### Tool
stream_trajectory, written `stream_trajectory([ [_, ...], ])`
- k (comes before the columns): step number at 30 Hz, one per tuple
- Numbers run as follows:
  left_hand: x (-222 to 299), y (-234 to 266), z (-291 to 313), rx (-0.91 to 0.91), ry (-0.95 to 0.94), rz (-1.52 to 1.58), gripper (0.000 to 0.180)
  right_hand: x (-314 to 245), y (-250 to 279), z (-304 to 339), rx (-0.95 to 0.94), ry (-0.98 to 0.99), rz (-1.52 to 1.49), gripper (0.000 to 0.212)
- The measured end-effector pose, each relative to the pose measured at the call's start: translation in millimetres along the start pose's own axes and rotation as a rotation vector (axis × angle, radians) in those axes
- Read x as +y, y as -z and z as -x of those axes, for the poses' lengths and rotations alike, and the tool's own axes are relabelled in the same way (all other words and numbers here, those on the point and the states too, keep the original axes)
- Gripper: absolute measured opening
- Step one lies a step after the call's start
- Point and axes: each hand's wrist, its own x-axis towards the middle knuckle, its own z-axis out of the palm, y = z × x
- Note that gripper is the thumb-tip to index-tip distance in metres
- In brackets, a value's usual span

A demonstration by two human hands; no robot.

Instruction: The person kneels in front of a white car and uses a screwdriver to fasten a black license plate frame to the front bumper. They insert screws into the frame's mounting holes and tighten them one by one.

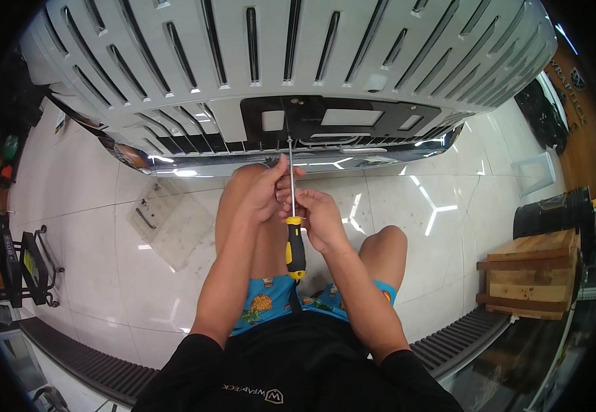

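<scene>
Glossy white tiled floor (92,275), clear panel (176,230)

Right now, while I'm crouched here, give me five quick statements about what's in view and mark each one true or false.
1. The screwdriver has a yellow-and-black handle. True.
2. The handle is the end nearest the black mounting plate. False: the tip end is nearest the black mounting plate.
3. The right grip is at the screwdriver, near where its shaft meets the handle. True.
4. The wooden stand is on the person's left. False: the wooden stand is on the right.
5. The person's shorts are plain black. False: the shorts are blue with a pineapple print.
</scene>
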Motion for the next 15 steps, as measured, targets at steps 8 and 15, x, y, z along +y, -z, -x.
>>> stream_trajectory([
  [8, 6.2, -5.3, 14.6, -0.128, 0.032, -0.054, 0.036, -11.8, -2.4, 3.3, -0.094, -0.059, -0.132, 0.026],
  [15, -2.5, 11.2, 0.4, -0.179, -0.049, -0.064, 0.021, -6.9, -0.7, 6.2, 0.075, 0.041, 0.067, 0.025],
])
